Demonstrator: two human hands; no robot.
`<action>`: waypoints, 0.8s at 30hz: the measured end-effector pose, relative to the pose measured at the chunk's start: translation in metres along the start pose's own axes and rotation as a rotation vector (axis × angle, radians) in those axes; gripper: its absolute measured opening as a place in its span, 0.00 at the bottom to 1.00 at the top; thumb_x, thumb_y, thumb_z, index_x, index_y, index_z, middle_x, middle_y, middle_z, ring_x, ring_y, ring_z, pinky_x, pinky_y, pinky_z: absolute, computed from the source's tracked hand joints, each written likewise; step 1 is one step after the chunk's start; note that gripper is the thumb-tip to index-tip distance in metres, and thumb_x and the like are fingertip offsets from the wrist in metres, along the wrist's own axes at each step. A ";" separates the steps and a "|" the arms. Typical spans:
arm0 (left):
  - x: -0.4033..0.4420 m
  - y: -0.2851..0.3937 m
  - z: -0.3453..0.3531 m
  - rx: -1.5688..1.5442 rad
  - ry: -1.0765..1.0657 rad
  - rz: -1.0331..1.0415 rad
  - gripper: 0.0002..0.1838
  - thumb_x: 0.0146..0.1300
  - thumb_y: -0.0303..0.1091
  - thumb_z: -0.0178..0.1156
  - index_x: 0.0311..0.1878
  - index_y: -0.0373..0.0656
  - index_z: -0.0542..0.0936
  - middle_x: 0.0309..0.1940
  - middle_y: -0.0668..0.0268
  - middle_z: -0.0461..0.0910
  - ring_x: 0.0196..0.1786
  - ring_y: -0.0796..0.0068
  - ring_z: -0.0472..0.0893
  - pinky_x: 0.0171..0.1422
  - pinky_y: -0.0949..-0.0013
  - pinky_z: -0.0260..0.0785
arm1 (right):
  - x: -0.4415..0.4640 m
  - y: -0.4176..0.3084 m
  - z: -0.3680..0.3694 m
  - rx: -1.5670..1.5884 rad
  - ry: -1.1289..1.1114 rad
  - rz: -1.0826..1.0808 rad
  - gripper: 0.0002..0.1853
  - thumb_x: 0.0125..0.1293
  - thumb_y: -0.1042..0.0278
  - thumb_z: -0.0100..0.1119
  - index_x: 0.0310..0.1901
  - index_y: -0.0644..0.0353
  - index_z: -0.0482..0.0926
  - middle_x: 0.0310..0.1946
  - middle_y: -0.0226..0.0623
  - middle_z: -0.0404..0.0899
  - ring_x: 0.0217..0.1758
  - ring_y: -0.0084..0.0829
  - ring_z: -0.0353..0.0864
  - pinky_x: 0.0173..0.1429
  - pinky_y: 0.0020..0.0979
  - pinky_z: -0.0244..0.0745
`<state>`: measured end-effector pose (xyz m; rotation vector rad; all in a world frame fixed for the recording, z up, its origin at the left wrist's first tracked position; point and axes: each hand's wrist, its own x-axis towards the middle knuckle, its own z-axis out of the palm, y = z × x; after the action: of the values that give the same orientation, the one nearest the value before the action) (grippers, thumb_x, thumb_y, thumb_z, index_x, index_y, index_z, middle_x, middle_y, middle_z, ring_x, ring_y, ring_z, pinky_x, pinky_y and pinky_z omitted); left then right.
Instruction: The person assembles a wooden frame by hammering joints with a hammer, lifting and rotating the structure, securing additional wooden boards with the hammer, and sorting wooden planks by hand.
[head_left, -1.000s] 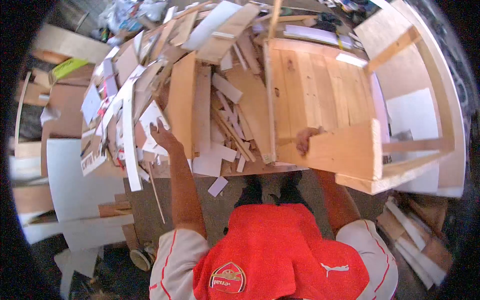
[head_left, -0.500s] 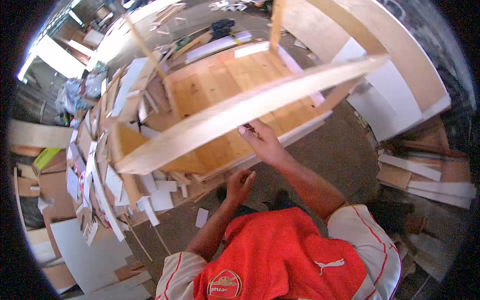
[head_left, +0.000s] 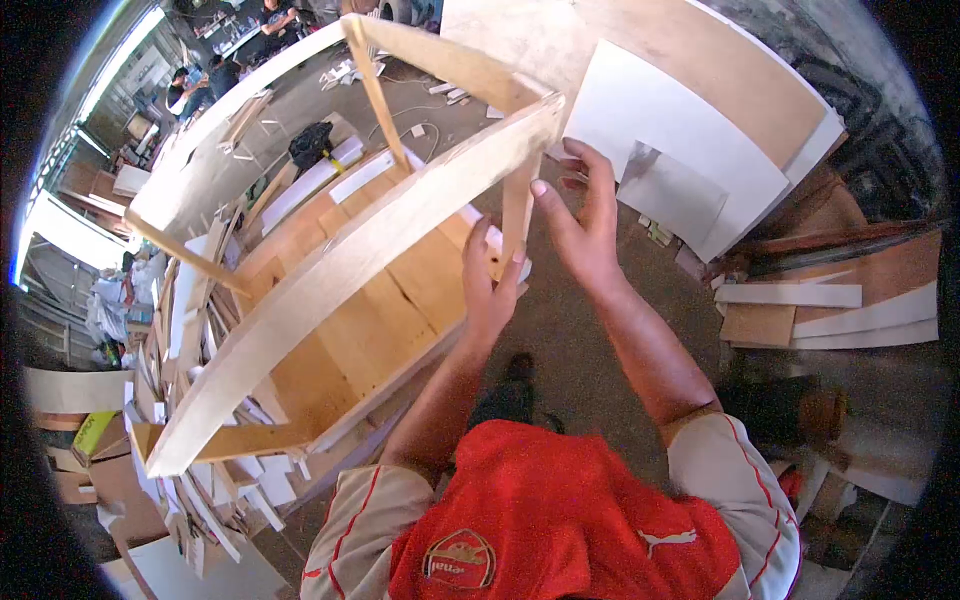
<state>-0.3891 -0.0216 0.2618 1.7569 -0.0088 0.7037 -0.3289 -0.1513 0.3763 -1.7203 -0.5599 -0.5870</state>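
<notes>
A wooden frame (head_left: 345, 255) with upright legs stands in front of me, its long pale rail slanting from lower left to upper right. Below that rail is a panel of joined boards (head_left: 400, 285). My left hand (head_left: 490, 285) is at the near side of the upright leg (head_left: 515, 205) at the right corner, fingers apart and pointing up. To the right of the same leg, my right hand (head_left: 585, 220) is raised with thumb and fingers spread. Its thumb tip is at or very close to the leg; contact is unclear.
Wood offcuts (head_left: 215, 500) are heaped at the left. White and brown sheets (head_left: 660, 130) lean at the upper right, with stacked boards (head_left: 790, 295) below them. A black bag (head_left: 311, 145) lies beyond the frame. Several people are in the far upper left.
The frame's rail has tilted up more steeply and its corner has come into view. Both hands have moved up and right to the corner leg. The view has turned right.
</notes>
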 end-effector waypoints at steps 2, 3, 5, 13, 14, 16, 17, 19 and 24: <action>0.035 -0.002 0.029 -0.112 0.012 0.040 0.37 0.68 0.38 0.63 0.74 0.31 0.60 0.72 0.47 0.63 0.74 0.54 0.63 0.78 0.54 0.53 | 0.030 0.028 -0.009 0.052 0.016 0.035 0.29 0.67 0.70 0.66 0.68 0.64 0.68 0.63 0.43 0.71 0.63 0.35 0.74 0.65 0.38 0.73; 0.051 0.001 0.042 -0.164 0.035 0.040 0.38 0.68 0.38 0.63 0.74 0.31 0.59 0.73 0.48 0.62 0.75 0.54 0.62 0.78 0.54 0.52 | 0.044 0.045 -0.008 0.127 0.027 0.033 0.31 0.65 0.66 0.68 0.68 0.64 0.69 0.60 0.50 0.75 0.61 0.40 0.78 0.63 0.39 0.76; 0.081 -0.015 0.073 -0.202 0.153 0.135 0.33 0.71 0.40 0.59 0.73 0.35 0.62 0.66 0.54 0.69 0.71 0.62 0.67 0.77 0.56 0.55 | 0.068 0.069 -0.011 0.261 -0.086 0.132 0.33 0.65 0.67 0.68 0.70 0.64 0.68 0.60 0.50 0.76 0.61 0.40 0.79 0.63 0.38 0.76; 0.138 -0.051 0.130 -0.428 0.307 0.139 0.54 0.65 0.69 0.57 0.78 0.35 0.53 0.70 0.55 0.67 0.71 0.61 0.69 0.74 0.57 0.62 | 0.120 0.125 -0.024 0.322 -0.446 -0.092 0.26 0.62 0.67 0.69 0.59 0.72 0.79 0.45 0.51 0.84 0.46 0.39 0.85 0.52 0.37 0.78; 0.132 -0.062 0.136 -0.476 0.357 0.091 0.57 0.63 0.74 0.55 0.78 0.35 0.52 0.68 0.55 0.70 0.69 0.63 0.72 0.72 0.57 0.65 | 0.128 0.133 -0.023 0.379 -0.472 -0.153 0.27 0.61 0.66 0.71 0.59 0.71 0.79 0.48 0.53 0.84 0.45 0.42 0.85 0.51 0.37 0.78; 0.102 -0.123 0.131 -0.523 0.437 -0.181 0.54 0.64 0.73 0.54 0.77 0.36 0.55 0.66 0.56 0.72 0.67 0.61 0.73 0.71 0.56 0.67 | 0.146 0.150 -0.019 0.492 -0.495 -0.296 0.28 0.60 0.64 0.72 0.60 0.71 0.79 0.50 0.54 0.83 0.47 0.45 0.85 0.52 0.37 0.78; 0.090 -0.141 0.127 -0.614 0.481 -0.263 0.53 0.65 0.73 0.54 0.76 0.36 0.56 0.64 0.56 0.73 0.65 0.60 0.74 0.70 0.55 0.68 | 0.152 0.165 -0.011 0.566 -0.525 -0.328 0.30 0.58 0.60 0.74 0.60 0.65 0.81 0.54 0.52 0.82 0.51 0.48 0.84 0.53 0.39 0.78; 0.090 -0.113 0.135 -1.048 0.546 -0.192 0.49 0.66 0.70 0.54 0.74 0.36 0.60 0.61 0.57 0.75 0.63 0.57 0.76 0.68 0.53 0.69 | 0.175 0.181 0.000 0.611 -0.583 -0.445 0.31 0.57 0.56 0.75 0.61 0.60 0.81 0.58 0.51 0.80 0.54 0.48 0.84 0.56 0.41 0.78; 0.102 -0.071 0.168 1.126 1.094 -0.916 0.35 0.69 0.56 0.60 0.63 0.35 0.65 0.57 0.49 0.71 0.59 0.54 0.74 0.68 0.50 0.66 | 0.230 0.217 0.012 0.605 -0.854 -0.665 0.34 0.61 0.45 0.69 0.66 0.52 0.78 0.66 0.49 0.72 0.64 0.50 0.77 0.67 0.46 0.73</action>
<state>-0.2052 -0.1119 0.2237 1.7806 2.1176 0.9166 -0.0131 -0.1714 0.3640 -1.1098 -1.7553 -0.0546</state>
